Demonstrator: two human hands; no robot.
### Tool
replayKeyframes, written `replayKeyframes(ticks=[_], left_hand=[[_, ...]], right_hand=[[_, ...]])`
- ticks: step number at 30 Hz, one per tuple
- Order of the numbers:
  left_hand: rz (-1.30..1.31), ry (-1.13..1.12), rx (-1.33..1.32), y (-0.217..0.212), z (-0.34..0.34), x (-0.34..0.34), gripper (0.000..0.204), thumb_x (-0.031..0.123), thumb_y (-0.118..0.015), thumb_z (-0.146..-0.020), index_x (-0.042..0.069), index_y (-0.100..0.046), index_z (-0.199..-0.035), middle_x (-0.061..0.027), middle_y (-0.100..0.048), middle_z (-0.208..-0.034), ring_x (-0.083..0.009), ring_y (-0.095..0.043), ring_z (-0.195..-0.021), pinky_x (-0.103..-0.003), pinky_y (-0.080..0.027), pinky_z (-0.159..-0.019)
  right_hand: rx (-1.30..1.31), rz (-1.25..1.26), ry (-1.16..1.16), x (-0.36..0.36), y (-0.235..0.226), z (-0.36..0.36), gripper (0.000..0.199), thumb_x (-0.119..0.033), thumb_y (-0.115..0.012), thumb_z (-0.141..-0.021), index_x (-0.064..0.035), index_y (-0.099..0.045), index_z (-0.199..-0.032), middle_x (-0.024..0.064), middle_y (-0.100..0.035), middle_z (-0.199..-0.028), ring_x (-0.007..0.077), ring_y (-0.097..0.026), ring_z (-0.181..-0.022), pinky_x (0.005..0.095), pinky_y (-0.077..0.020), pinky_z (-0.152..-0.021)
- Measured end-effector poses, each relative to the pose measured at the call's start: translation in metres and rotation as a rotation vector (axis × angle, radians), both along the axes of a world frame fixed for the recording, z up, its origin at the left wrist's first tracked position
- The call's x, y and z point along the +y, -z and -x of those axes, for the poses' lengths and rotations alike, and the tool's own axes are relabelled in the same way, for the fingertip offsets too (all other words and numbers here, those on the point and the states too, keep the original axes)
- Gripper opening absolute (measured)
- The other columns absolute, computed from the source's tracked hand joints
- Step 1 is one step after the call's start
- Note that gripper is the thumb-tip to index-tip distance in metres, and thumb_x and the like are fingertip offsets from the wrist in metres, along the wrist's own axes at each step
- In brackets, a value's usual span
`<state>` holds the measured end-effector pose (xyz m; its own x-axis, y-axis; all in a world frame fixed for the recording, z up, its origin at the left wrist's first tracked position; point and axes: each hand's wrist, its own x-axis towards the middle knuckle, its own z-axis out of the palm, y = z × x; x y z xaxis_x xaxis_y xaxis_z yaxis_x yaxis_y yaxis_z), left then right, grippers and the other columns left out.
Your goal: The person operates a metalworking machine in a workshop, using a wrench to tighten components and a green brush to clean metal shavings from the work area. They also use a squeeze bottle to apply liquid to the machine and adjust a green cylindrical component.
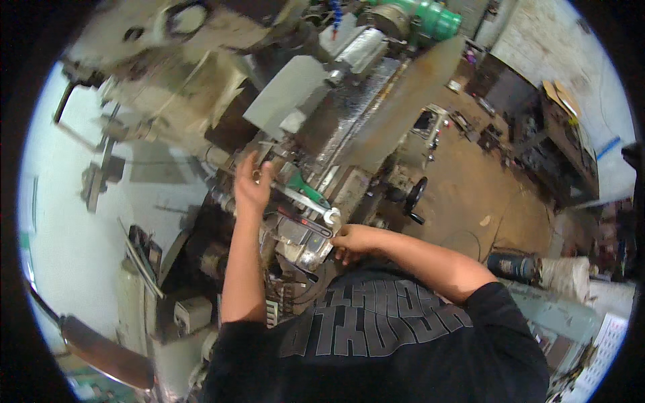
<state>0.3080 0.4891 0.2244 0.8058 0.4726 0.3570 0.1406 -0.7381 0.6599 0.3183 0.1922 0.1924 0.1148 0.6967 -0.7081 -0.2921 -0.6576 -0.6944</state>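
My left hand (252,190) is raised beside the machine's metal table, fingers up and thumb apart, with nothing visible held in it. My right hand (353,240) is at the near right corner of this table, its fingers curled downward; whatever they grip, if anything, is hidden. Between my hands lies a silver open-ended wrench (306,201), its jaw close to my right hand. A green-handled tool (300,183) rests just beyond the wrench. On the near side lies a dark slotted tool with red on it (306,221).
A long machine bed (356,111) stretches away to the upper right, with a green motor-like part (437,20) at its far end. A black handwheel (416,197) sticks out at the right. Against the wall stands a dark metal cabinet (557,148); small parts litter the brown floor (457,181).
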Motion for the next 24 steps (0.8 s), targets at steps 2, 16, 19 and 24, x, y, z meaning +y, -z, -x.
replayKeyframes(ticks=[2, 16, 19, 24], left_hand=[[0.277, 0.233, -0.152, -0.001, -0.015, -0.032, 0.059, 0.022, -0.079, -0.092, -0.008, -0.055, -0.136, -0.0250, -0.062, -0.131, -0.0316, -0.062, -0.120, -0.041, -0.051, -0.098], [0.758, -0.225, 0.012, 0.011, -0.045, -0.045, 0.050, 0.044, -0.059, -0.103, -0.003, -0.063, -0.118, -0.0107, -0.069, -0.092, -0.0170, -0.066, -0.080, -0.030, -0.055, -0.073], [1.007, -0.248, 0.030, 0.018, -0.055, -0.027, 0.056, 0.053, -0.046, -0.106, -0.001, -0.062, -0.115, -0.0122, -0.068, -0.092, -0.0213, -0.066, -0.078, -0.033, -0.056, -0.068], [1.163, -0.125, 0.212, 0.013, -0.052, -0.001, 0.067, 0.058, -0.039, -0.107, -0.003, -0.060, -0.121, -0.0146, -0.070, -0.106, -0.0240, -0.065, -0.085, -0.037, -0.054, -0.074]], right_hand=[[-0.066, -0.020, 0.065, -0.039, -0.010, -0.015, 0.040, -0.038, -0.054, -0.105, -0.0011, -0.064, -0.118, 0.0084, -0.075, -0.102, 0.0162, -0.070, -0.078, 0.0313, -0.0516, -0.063], [-0.235, 0.586, 0.657, -0.419, 0.245, 0.038, 0.040, -0.032, -0.060, -0.098, 0.0034, -0.063, -0.116, 0.0148, -0.074, -0.087, 0.0209, -0.070, -0.069, 0.0358, -0.0517, -0.057], [-0.079, 0.735, 0.445, -0.505, 0.282, 0.095, 0.042, -0.034, -0.057, -0.100, 0.0021, -0.064, -0.120, 0.0134, -0.074, -0.089, 0.0208, -0.068, -0.068, 0.0353, -0.0502, -0.056], [0.291, 0.421, 0.663, -0.580, 0.241, 0.133, 0.043, -0.048, -0.055, -0.102, -0.0072, -0.066, -0.110, 0.0043, -0.062, -0.082, 0.0176, -0.055, -0.068, 0.0316, -0.0471, -0.062]])
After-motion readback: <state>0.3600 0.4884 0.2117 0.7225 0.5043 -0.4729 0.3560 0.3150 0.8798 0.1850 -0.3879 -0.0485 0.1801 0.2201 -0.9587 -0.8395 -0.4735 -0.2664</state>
